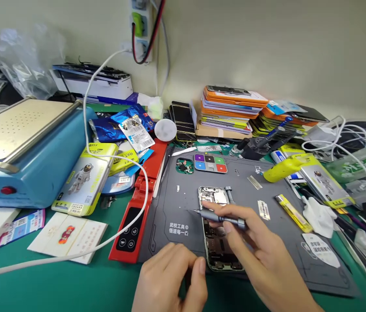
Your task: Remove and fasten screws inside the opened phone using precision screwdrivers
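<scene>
An opened phone [218,247] with its inner parts bare lies on the grey work mat [176,251]. Over its upper half my right hand [254,242] grips a slim grey precision screwdriver [213,215], held nearly level with the thin tip to the left. The hand and tool hide the phone's middle. My left hand [173,277] is closed near the phone's lower left edge, thumb against the curled fingers; what they hold, if anything, is hidden. Beside the phone's top right lies another grey tool [229,193], partly covered.
A red lamp base [126,240] with touch buttons flanks the mat. A white cable [118,232] crosses the left side. Further left stands a blue heating plate machine [40,173]. Stacked boxes [231,108] line the wall; a yellow bottle [283,168] and a razor blade [263,210] lie right.
</scene>
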